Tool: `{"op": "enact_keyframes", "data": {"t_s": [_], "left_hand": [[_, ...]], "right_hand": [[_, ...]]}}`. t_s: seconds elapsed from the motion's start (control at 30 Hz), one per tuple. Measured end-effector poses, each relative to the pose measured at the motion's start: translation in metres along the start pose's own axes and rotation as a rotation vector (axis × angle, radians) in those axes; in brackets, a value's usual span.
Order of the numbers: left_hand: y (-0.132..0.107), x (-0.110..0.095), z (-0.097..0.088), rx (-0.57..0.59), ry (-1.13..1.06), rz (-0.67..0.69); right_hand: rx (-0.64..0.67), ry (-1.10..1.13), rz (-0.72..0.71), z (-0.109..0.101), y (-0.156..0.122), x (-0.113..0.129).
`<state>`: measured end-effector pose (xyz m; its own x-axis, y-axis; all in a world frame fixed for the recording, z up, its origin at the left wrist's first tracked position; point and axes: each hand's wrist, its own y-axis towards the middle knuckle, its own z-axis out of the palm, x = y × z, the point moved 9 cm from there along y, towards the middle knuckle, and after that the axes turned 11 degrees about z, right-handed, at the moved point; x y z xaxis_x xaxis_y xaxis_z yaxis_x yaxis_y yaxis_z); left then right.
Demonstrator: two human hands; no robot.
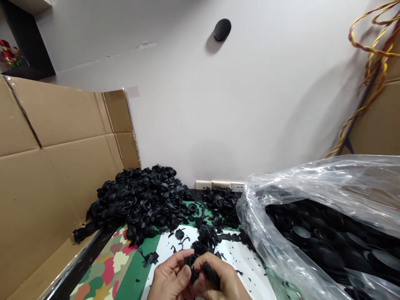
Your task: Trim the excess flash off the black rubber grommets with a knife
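At the bottom centre, my left hand (170, 275) is closed, its thumb and fingers pinching a small black ribbed rubber boot (191, 261). Close against it, my right hand (223, 273) curls its fingers round the same part. A further dark rubber piece (211, 276) shows in the right hand; whether it belongs to the boot I cannot tell. Beneath both hands lies a white sheet (250, 275) sprinkled with black rubber scraps. Just beyond the fingers sits a small heap of torn trimmings (208, 237).
A large pile of black ribbed rubber parts (146, 200) leans towards a cardboard panel (71, 158) at left. More scraps (221, 202) lie by the wall sockets (218, 186). On the right, an open clear plastic bag (259, 225) holds black rubber parts. Twisted yellow-red wires (368, 54) hang above.
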<state>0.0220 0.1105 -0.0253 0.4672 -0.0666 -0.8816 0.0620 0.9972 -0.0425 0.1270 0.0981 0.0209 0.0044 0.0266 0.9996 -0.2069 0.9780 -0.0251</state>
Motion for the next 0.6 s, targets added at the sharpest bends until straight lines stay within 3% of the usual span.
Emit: {"op": "enact_keyframes", "data": {"t_s": [0.13, 0.27, 0.43, 0.5, 0.6], "left_hand": [[0.001, 0.013, 0.002, 0.072, -0.057, -0.082], [0.001, 0.017, 0.002, 0.095, -0.087, -0.098], [0.003, 0.016, -0.003, 0.016, -0.071, -0.101], [0.002, 0.017, -0.005, -0.017, -0.069, -0.121], [-0.001, 0.022, -0.006, -0.014, -0.068, -0.147]], "right_hand": [[-0.028, -0.045, -0.003, -0.004, -0.003, 0.012], [-0.092, -0.110, -0.097, -0.009, -0.007, 0.024], [-0.139, -0.110, -0.008, -0.019, -0.001, 0.008], [-0.202, -0.230, 0.052, -0.030, 0.009, 0.006], [-0.346, -0.652, 0.093, -0.049, 0.036, 0.017]]}}
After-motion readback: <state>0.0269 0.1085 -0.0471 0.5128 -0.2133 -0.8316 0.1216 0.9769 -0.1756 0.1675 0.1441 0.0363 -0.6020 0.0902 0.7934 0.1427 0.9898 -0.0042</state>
